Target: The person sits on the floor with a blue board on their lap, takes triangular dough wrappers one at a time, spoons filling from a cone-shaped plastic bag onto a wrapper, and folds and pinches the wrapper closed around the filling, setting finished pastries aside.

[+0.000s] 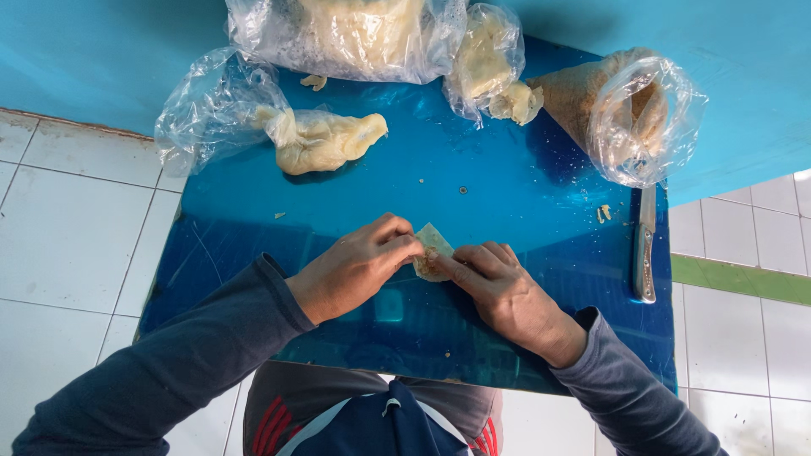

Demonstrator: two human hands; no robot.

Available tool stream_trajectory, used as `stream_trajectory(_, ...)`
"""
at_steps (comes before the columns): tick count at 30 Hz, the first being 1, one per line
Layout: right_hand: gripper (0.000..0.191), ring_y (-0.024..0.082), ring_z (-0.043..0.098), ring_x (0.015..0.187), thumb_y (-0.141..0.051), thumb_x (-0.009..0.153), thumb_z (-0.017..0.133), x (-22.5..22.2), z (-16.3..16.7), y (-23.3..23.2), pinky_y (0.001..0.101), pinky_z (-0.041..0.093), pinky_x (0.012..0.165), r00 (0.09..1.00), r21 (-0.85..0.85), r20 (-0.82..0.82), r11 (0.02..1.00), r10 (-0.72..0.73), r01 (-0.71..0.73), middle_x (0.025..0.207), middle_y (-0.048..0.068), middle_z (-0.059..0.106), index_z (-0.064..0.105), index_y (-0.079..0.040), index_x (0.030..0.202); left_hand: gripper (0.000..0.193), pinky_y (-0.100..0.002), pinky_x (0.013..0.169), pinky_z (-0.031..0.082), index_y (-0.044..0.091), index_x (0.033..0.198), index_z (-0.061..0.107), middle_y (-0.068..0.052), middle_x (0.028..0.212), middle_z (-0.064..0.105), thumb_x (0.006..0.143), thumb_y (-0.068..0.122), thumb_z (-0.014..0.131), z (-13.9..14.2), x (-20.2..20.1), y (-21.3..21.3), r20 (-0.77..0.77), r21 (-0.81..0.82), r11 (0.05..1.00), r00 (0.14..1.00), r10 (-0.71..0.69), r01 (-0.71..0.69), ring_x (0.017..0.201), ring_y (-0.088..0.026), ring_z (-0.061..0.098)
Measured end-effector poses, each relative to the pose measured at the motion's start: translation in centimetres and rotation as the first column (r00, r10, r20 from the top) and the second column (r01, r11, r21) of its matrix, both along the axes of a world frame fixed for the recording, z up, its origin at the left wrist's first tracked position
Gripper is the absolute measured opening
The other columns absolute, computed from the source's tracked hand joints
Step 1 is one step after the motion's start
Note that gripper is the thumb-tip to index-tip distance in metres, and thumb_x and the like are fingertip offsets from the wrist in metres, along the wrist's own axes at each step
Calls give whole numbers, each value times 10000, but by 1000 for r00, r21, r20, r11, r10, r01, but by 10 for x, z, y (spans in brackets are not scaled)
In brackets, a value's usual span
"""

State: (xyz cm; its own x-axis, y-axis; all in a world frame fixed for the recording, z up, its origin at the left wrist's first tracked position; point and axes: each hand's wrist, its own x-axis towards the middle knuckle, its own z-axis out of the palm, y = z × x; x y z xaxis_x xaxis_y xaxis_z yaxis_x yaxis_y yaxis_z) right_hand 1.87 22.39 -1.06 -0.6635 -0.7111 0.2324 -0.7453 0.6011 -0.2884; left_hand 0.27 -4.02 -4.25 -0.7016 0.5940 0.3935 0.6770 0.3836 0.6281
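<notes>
At frame centre, left hand (355,266) and right hand (498,291) pinch closed on a thin wrapper (432,251), judged soft, light, tearable; best held by edges.

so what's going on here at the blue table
A person in dark long sleeves works at a shiny blue table. The left hand and right hand together pinch a small pale piece of dough flat on the table. A bigger dough lump lies beyond it, half out of a clear plastic bag. A knife lies at the right edge.
</notes>
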Motion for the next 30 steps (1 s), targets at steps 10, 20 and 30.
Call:
stream_trajectory(10,403,252,694,939,-27,866,742,-1,-1,-5,355,582,786,997,-169,73,985,-19,31,1076,80,705,687,-99,1259,209,-298,745,624,41,1087,635,-93,1135,579,907,15,738,1,-1,-5,41,46,999,999,19,-21,943,-237,696)
stream_trajectory(20,308,265,687,926,-122,820,810,-8,18,0,394,548,827,996,-121,81,992,-36,45,1047,121,668,681,-43,1088,222,-296,753,627,46,1102,623,-88,1130,573,908,0,723,-2,-1,-3,39,44,999,999,10,-12,948,-236,697)
stream_trajectory(30,223,278,681,911,-77,873,764,-8,8,-2,401,545,814,998,-32,-19,998,-55,54,1020,117,670,662,-31,1066,400,-302,819,638,84,1325,537,-124,1187,600,965,-27,671,-3,-2,4,8,98,995,1000,10,-11,1004,-271,706)
